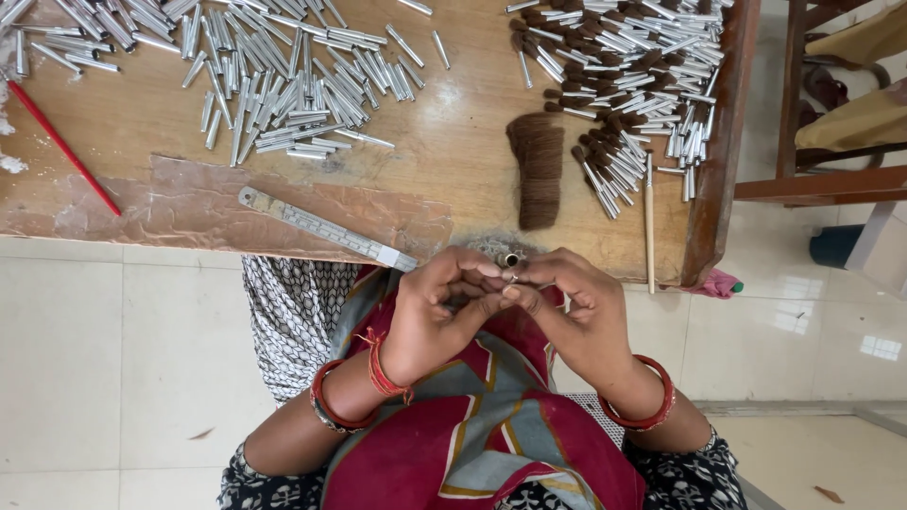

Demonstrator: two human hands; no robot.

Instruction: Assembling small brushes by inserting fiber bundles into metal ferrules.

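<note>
both hands pinching small metal tube (511, 260), wooden table (444, 151)

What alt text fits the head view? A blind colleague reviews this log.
Two hands, left hand and right hand, meet at a small metal tube pinched between the fingertips, above a wooden table. On it lie loose metal tubes, tubes filled with brown bristles, a bristle bundle, a steel ruler and a red stick.
</note>
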